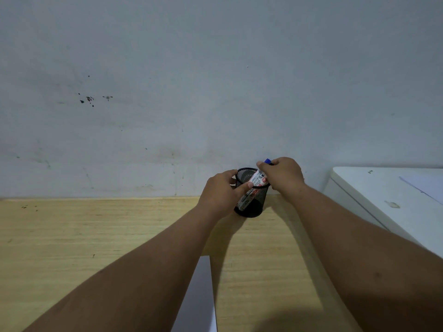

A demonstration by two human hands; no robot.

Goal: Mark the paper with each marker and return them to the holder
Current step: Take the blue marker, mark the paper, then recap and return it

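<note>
A black mesh holder (pixel 249 207) stands on the wooden table near the wall. My left hand (pixel 221 191) grips its rim from the left, thumb across the front. My right hand (pixel 281 174) pinches the top of a white marker (pixel 258 179) with a blue cap (pixel 267 161); the marker leans inside the holder, its lower part visible through the mesh. A sheet of white paper (pixel 200 295) lies on the table between my forearms, mostly covered by my left arm.
The wooden table (pixel 96 236) runs to a stained grey wall (pixel 167 92) just behind the holder. A white cabinet or appliance (pixel 383 195) stands at the right, with a pale sheet lying on top.
</note>
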